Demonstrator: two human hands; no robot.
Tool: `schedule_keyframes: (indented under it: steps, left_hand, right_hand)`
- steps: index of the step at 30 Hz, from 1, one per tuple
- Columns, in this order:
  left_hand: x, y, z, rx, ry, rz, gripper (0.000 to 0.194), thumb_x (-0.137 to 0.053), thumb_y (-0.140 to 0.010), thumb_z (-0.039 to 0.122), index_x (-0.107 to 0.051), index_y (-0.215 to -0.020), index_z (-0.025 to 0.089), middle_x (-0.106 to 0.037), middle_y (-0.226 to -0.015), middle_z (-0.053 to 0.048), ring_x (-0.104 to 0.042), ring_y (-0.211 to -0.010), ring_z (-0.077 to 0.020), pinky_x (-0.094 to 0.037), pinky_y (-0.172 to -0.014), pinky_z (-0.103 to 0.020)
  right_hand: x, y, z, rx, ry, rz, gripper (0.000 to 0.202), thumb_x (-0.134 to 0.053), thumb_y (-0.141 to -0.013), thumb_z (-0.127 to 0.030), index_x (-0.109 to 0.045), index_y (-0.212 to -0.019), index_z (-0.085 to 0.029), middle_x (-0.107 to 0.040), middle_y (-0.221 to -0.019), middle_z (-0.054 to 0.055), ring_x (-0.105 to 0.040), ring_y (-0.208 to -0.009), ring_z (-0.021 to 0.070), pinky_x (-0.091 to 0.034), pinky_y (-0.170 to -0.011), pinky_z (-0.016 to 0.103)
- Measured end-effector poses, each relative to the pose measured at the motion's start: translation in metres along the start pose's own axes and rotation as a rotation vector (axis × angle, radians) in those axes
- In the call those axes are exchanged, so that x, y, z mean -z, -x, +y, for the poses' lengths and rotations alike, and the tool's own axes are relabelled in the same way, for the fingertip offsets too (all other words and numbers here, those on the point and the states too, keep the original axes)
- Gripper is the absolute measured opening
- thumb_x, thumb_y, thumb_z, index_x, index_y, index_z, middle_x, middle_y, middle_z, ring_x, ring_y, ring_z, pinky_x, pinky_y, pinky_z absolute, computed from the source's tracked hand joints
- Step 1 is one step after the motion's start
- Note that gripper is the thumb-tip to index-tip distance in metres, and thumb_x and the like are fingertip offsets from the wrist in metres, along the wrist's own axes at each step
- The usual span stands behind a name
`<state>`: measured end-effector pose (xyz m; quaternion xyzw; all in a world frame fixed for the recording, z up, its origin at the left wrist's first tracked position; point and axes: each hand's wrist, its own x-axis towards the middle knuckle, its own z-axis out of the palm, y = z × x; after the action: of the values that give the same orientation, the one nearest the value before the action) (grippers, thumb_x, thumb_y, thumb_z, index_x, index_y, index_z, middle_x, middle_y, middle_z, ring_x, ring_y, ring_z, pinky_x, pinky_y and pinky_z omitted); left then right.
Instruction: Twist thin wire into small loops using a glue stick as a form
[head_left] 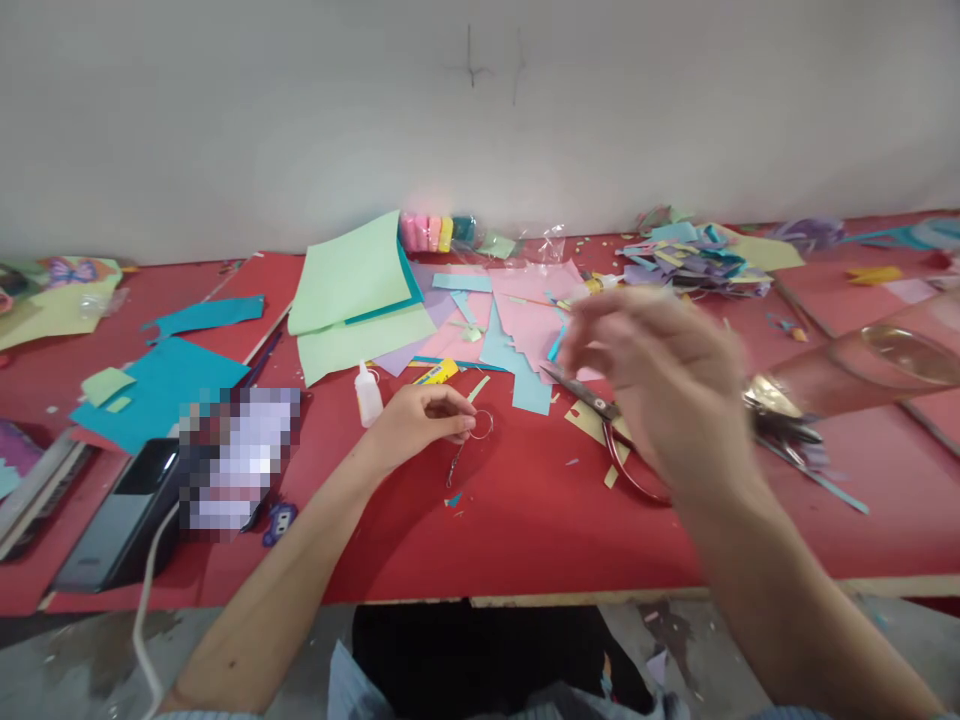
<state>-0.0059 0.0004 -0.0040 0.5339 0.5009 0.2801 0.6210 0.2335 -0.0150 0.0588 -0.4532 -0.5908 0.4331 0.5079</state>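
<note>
Gray wall (225,120) stands behind the back edge of the red desk (525,540). Over the desk's middle, the left hand (409,425) pinches a thin ring (492,424) in its fingers, and a little chain (453,468) hangs down. The right hand (667,385) is up, hiding some of the scissors (604,408); it's too blurry to tell if its fingers hold anything. The yellow tube's (437,373) label is too small to read.

Scissors (598,403), squeeze bottle (368,398) and coloured paper scraps (686,263) show a craft workspace.
</note>
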Motion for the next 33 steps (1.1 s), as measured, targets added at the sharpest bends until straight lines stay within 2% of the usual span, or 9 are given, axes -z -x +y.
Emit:
schedule_keyframes:
  steps: [3,5,7,9,13,17,22,27,33]
  left_hand:
    - [0.001,0.001,0.002,-0.007,0.011,-0.001,0.022,-0.082,-0.075,0.027,-0.073,-0.088,0.013,-0.074,-0.078,-0.003,-0.072,-0.071,-0.0125,-0.061,-0.074,-0.027]
    - [0.002,0.001,0.004,-0.009,0.025,0.005,0.024,-0.083,-0.074,0.03,-0.073,-0.09,0.014,-0.074,-0.078,-0.003,-0.072,-0.071,-0.0127,-0.062,-0.075,-0.027]
    - [0.002,0.002,0.005,-0.026,0.031,0.02,0.026,-0.084,-0.074,0.032,-0.073,-0.09,0.014,-0.074,-0.078,-0.003,-0.072,-0.071,-0.0129,-0.062,-0.076,-0.028]
    - [0.002,0.002,0.007,-0.042,0.033,0.031,0.028,-0.084,-0.074,0.033,-0.073,-0.09,0.014,-0.074,-0.078,-0.003,-0.072,-0.071,-0.0134,-0.063,-0.076,-0.029]
    - [0.001,0.003,0.01,-0.054,0.033,0.054,0.031,-0.085,-0.072,0.035,-0.072,-0.091,0.014,-0.074,-0.076,-0.003,-0.072,-0.072,-0.0144,-0.063,-0.076,-0.03]
    - [-0.001,0.003,0.01,-0.075,0.013,0.072,0.033,-0.086,-0.07,0.036,-0.07,-0.089,0.013,-0.072,-0.075,-0.002,-0.072,-0.072,-0.0152,-0.063,-0.074,-0.029]
    - [-0.001,0.003,0.01,-0.079,0.007,0.067,0.032,-0.085,-0.073,0.036,-0.071,-0.091,0.014,-0.073,-0.077,-0.002,-0.073,-0.072,-0.0143,-0.064,-0.074,-0.028]
    - [0.001,0.004,0.012,-0.046,0.081,0.05,0.034,-0.087,-0.07,0.035,-0.072,-0.091,0.014,-0.074,-0.08,-0.002,-0.073,-0.073,-0.0141,-0.064,-0.076,-0.03]
    - [0.002,0.003,0.011,-0.058,0.123,0.046,0.028,-0.086,-0.072,0.031,-0.073,-0.091,0.014,-0.074,-0.079,-0.001,-0.072,-0.07,-0.0114,-0.064,-0.073,-0.025]
  right_hand:
    - [-0.014,-0.005,0.031,-0.129,0.018,-0.099,0.028,-0.071,-0.087,-0.048,-0.068,-0.085,-0.021,-0.06,-0.065,-0.001,-0.057,-0.057,0.0116,-0.05,-0.057,0.027]
    - [-0.021,-0.006,0.048,-0.244,0.048,-0.221,0.033,-0.072,-0.085,-0.052,-0.066,-0.082,-0.02,-0.058,-0.06,-0.002,-0.055,-0.053,0.0113,-0.046,-0.05,0.026]
    - [-0.025,-0.006,0.057,-0.301,0.017,-0.287,0.036,-0.073,-0.083,-0.054,-0.064,-0.079,-0.02,-0.06,-0.063,-0.002,-0.055,-0.052,0.01,-0.046,-0.049,0.024]
    - [-0.028,-0.003,0.059,-0.337,-0.026,-0.325,0.039,-0.074,-0.081,-0.056,-0.063,-0.078,-0.019,-0.062,-0.068,-0.001,-0.056,-0.053,0.0094,-0.046,-0.049,0.023]
    - [-0.034,0.001,0.061,-0.387,-0.099,-0.35,0.043,-0.075,-0.078,-0.06,-0.064,-0.088,-0.019,-0.064,-0.077,0.0,-0.058,-0.055,0.0089,-0.047,-0.047,0.022]
    - [-0.039,0.004,0.065,-0.421,-0.114,-0.351,0.044,-0.075,-0.079,-0.059,-0.063,-0.087,-0.018,-0.064,-0.076,0.0,-0.059,-0.053,0.008,-0.046,-0.044,0.02]
    - [-0.037,0.002,0.063,-0.445,-0.144,-0.388,0.039,-0.078,-0.079,-0.054,-0.066,-0.082,-0.017,-0.066,-0.074,0.0,-0.061,-0.055,0.0081,-0.048,-0.047,0.02]
    - [-0.034,0.002,0.061,-0.45,-0.221,-0.452,0.04,-0.08,-0.077,-0.055,-0.069,-0.08,-0.016,-0.07,-0.078,0.002,-0.064,-0.059,0.0091,-0.051,-0.052,0.021]
    - [-0.032,0.003,0.058,-0.485,-0.325,-0.49,0.037,-0.078,-0.081,-0.053,-0.072,-0.088,-0.017,-0.073,-0.082,0.004,-0.065,-0.062,0.0093,-0.053,-0.056,0.022]
